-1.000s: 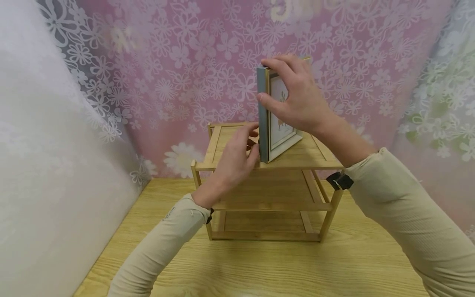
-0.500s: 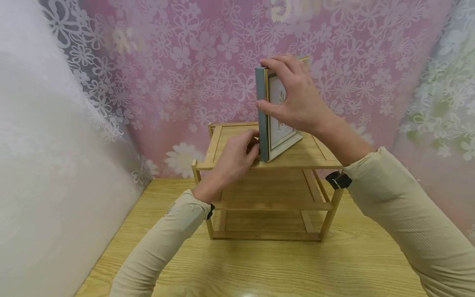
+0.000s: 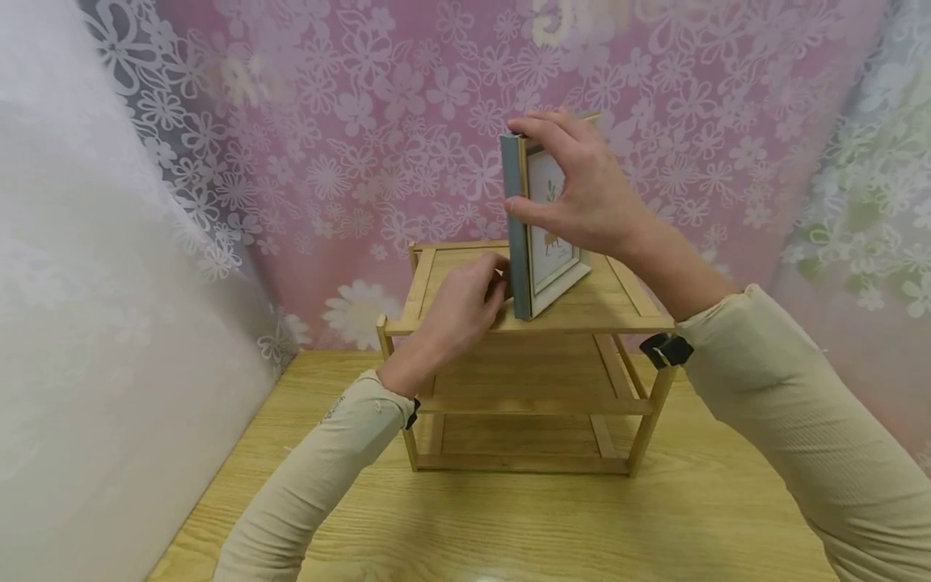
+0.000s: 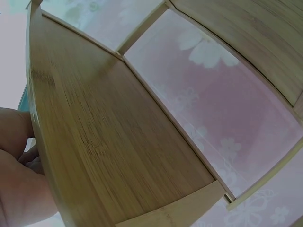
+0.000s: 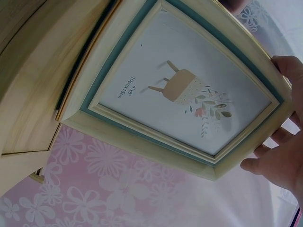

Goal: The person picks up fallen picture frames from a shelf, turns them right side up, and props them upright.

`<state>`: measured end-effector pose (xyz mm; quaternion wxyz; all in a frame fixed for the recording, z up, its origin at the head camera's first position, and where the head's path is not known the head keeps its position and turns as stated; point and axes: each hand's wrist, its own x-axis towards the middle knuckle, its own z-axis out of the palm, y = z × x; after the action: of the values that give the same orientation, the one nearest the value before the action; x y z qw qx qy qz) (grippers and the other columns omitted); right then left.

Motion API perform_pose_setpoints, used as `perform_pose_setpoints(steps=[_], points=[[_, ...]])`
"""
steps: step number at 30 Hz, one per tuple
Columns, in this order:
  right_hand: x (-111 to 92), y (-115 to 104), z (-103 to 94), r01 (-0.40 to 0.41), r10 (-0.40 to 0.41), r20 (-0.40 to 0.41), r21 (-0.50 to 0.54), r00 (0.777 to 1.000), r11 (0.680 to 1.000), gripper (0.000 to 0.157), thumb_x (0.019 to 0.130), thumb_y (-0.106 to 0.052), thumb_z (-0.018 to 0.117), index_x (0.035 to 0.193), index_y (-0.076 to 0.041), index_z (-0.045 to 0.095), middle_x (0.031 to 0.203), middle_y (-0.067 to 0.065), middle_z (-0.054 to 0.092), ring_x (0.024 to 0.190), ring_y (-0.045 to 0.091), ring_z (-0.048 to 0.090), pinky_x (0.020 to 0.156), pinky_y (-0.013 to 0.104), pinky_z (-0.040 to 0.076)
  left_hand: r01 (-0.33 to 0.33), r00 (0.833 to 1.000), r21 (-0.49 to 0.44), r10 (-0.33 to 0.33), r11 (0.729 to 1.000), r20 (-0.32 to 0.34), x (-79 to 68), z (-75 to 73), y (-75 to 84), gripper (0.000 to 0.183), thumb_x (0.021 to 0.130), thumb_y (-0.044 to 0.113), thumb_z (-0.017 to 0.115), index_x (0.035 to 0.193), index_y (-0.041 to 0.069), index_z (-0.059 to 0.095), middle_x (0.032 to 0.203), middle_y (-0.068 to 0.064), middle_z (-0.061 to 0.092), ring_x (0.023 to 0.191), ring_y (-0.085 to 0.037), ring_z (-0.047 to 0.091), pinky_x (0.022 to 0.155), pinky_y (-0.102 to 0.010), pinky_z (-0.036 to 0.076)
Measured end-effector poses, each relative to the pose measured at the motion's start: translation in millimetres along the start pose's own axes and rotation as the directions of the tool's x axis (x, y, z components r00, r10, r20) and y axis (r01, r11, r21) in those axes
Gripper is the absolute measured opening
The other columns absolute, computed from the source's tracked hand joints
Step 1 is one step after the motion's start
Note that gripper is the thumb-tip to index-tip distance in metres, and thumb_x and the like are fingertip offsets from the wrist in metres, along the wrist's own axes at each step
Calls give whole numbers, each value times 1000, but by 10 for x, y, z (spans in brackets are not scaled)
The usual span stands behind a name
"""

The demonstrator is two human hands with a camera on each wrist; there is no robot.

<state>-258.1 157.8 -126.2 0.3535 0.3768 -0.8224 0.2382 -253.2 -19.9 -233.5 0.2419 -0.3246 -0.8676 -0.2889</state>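
Observation:
A picture frame [image 3: 556,222] stands upright on the top board of a small wooden shelf [image 3: 618,299]. Its moulding is cream and teal with gold edges, and the right wrist view shows a printed plant-pot drawing inside the frame [image 5: 189,94]. My right hand [image 3: 592,190] grips its upper near corner, fingers over the top and thumb on the side edge. Low behind the frame, my left hand [image 3: 461,303] has curled fingers at a dark part of its back; the fingertips are partly hidden. In the left wrist view, part of my left hand [image 4: 21,175] shows beyond the shelf edge.
The shelf has two lower boards, a middle board [image 3: 538,372] and a bottom board [image 3: 516,436]. It stands on a wood-grain surface [image 3: 465,525]. A pink floral backdrop [image 3: 349,162] rises behind it, with a white cloth [image 3: 109,323] at the left.
My left thumb and fingers have drawn together and moved slightly lower behind the frame. The frame has shifted only a little; my right hand keeps its grip.

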Motion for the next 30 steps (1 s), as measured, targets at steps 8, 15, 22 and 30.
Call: perform_pose_setpoints(steps=[8,15,22,30], points=[[-15,15,-25,-52,49,50,53,998,997,70,80,-21,75,142,-18,43,148,4,36,140,14,24,114,34,17,7,1000,57,-6,998,-11,-8,-2,-18,16,95,7,52,110,3,57,93,-5,65,78,-13,60,68,-27,49],[-34,44,-54,-82,72,99,96,993,992,72,81,-20,75,144,-23,40,152,0,29,142,11,14,115,37,13,0,1000,88,1,996,-17,-20,10,-32,16,95,6,51,109,4,58,91,-5,64,76,-13,61,65,-27,49],[-33,86,-67,-95,76,137,140,988,986,72,82,-17,73,145,-24,39,152,-3,29,142,9,13,115,34,11,-14,1000,121,16,993,-18,-28,23,-30,15,94,4,52,108,2,58,88,-7,65,73,-14,61,62,-26,49],[-25,123,-112,-126,95,165,188,982,974,73,83,-9,67,146,-30,36,152,-9,28,140,4,19,114,36,18,-6,999,154,12,988,-33,-14,25,25,14,93,5,54,106,3,58,89,-7,66,74,-14,63,60,-26,50]])
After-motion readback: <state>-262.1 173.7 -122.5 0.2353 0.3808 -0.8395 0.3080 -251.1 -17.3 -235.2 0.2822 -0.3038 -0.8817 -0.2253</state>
